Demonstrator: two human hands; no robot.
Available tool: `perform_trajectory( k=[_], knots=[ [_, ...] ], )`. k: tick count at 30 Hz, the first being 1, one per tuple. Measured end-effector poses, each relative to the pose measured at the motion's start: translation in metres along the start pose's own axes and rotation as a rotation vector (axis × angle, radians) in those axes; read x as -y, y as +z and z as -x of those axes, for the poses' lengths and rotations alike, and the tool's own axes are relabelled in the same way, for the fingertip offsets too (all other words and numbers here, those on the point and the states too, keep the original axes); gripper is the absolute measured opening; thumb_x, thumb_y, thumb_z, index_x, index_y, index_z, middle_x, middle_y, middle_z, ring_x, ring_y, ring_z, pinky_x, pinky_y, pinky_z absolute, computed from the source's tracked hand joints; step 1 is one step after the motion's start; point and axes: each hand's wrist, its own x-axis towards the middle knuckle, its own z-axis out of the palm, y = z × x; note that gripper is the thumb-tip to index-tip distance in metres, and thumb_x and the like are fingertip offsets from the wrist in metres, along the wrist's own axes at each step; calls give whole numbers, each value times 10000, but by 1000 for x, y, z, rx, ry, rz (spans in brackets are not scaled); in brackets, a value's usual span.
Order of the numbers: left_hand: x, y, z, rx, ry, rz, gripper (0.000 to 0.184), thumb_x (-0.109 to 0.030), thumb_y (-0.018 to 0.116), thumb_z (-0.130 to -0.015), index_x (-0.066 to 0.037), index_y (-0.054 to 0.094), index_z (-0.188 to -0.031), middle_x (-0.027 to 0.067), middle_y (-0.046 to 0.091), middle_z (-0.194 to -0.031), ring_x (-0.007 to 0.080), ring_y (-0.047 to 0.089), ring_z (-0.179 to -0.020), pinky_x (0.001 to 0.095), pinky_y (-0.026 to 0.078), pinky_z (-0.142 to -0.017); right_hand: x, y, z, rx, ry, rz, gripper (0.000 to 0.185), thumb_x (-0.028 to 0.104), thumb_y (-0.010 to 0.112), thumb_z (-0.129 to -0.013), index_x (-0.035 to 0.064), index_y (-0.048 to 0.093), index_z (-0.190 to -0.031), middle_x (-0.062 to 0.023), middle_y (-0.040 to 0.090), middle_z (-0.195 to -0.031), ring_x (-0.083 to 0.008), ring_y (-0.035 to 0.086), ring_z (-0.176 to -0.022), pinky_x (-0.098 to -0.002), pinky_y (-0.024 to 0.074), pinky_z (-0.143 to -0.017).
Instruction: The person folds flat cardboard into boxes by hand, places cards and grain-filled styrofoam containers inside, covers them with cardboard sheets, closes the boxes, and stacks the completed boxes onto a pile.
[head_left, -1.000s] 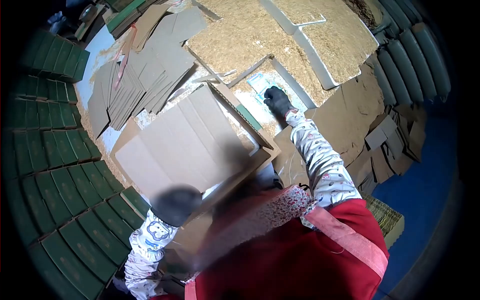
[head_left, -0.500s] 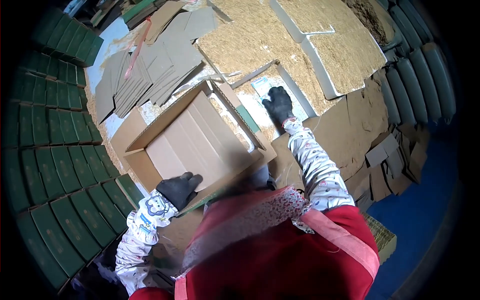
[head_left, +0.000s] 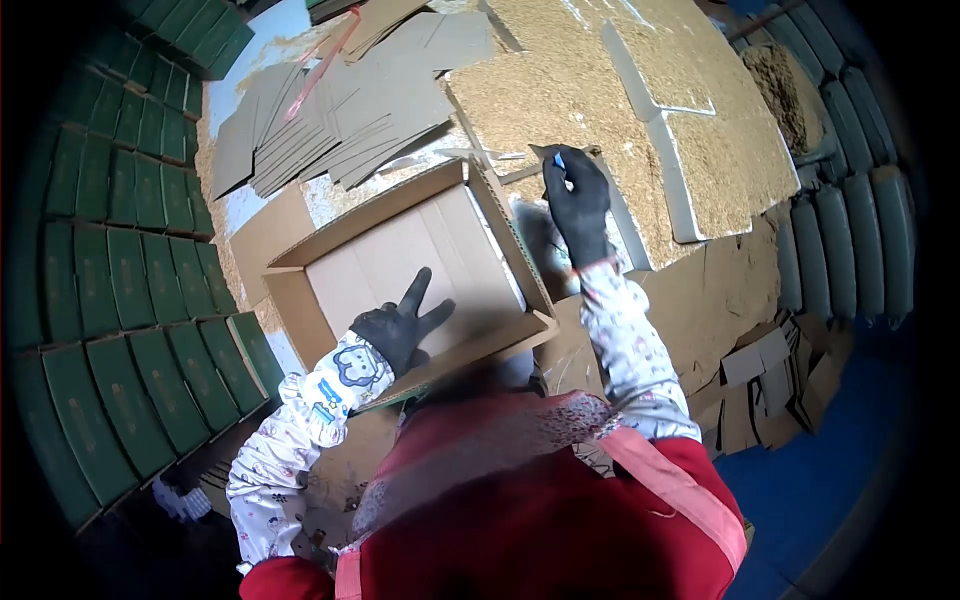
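An open cardboard box [head_left: 292,310] stands tilted to the view in front of me, its flat brown bottom showing. My left hand [head_left: 395,328], in a dark glove, is over the box's near left side with thumb and fingers spread, holding nothing. My right hand [head_left: 578,205], also gloved, is raised beyond the box's right edge. Its fingers are pinched together, and a small blue and white bit shows between them; I cannot make out what it is. Below that hand is a cardboard-walled compartment, mostly covered by the hand and its shadow.
Flat grey cardboard sheets [head_left: 350,110] lie fanned out beyond the box. Golden shredded material [head_left: 560,85] covers the far table, divided by pale strips [head_left: 680,185]. Green boxes [head_left: 85,430] are stacked at left. Grey padded bundles [head_left: 855,235] and cardboard scraps [head_left: 765,385] are at right.
My right hand has lifted from the blue and white papers in the compartment and its fingers have closed. My left hand has moved further over the box, fingers spreading. The view has shifted.
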Motion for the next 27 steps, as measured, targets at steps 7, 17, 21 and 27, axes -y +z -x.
perform_trajectory(
  k=[7,17,21,27],
  knots=[
    [52,-13,91,-124,56,-126,549,-474,668,-663,-238,558,-1147,9,566,-1163,297,474,-1151,588,84,-1046,61,23,81,1041,-864,585,417,74,472,-779,-39,465,-1180,-176,458,-1259,-318,475,-1115,-426,365,-971],
    [41,51,24,-660,25,-86,927,-554,727,-510,-138,427,-1282,102,407,-1329,315,378,-1219,611,114,-1013,67,-10,9,1056,-536,-63,868,584,612,-681,104,332,-1348,-128,339,-1385,-296,303,-1292,-468,187,-1070],
    [40,125,45,-842,-607,246,1131,-513,762,-535,23,206,-1363,253,250,-1383,359,243,-1296,586,179,-1008,27,28,53,722,-377,187,889,399,741,-636,60,305,-1333,-205,372,-1321,-341,341,-1245,-481,257,-1025],
    [39,233,42,-1231,50,2287,582,-31,476,-835,-63,248,-1370,138,431,-1272,217,471,-1123,354,448,-911,43,31,85,664,1145,-1006,490,136,622,-788,88,398,-1221,-110,535,-1053,-218,552,-940,-368,487,-779]
  ],
)
